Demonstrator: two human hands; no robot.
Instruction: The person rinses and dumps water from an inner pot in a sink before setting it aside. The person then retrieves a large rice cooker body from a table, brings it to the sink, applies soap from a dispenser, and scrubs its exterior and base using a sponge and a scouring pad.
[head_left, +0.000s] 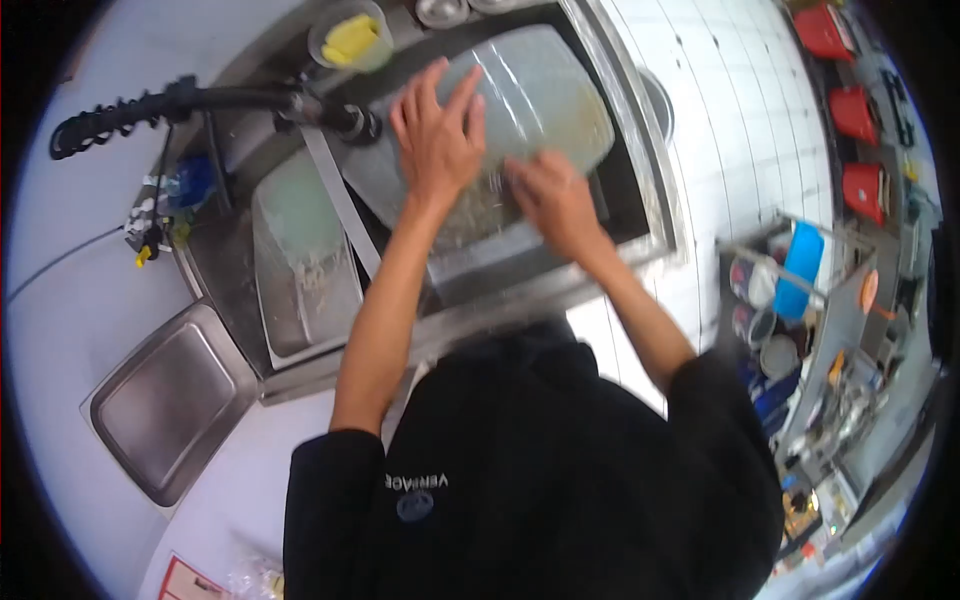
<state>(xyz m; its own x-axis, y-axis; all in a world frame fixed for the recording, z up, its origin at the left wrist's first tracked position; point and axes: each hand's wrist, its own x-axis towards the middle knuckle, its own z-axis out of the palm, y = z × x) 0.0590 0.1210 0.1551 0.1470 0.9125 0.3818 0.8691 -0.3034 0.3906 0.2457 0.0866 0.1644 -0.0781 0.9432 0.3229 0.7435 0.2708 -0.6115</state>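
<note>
While the left hand (437, 138) rests spread wide on a cloudy, brown-stained plastic tub (545, 90), the blurred right hand (556, 200) curls beside it, grip unclear.

Container (540, 95) under hands: translucent grey, white glare streaks, brownish smears. Narrow tray (300, 210) beside it: pale green area, whitish flecks, silver-grey end. Sink rim (660, 195), shallow pan (165, 400): silver-grey. Faucet (240, 98): black. Item (350, 40) in clear bowl (377, 58): yellow. Shirt (560, 480): black, white lettering (417, 481), blue round emblem (415, 506). Floor tiles (735, 110): white, dark grid lines. 3 bins (853, 113): red. Panel (799, 270): bright blue.
</note>
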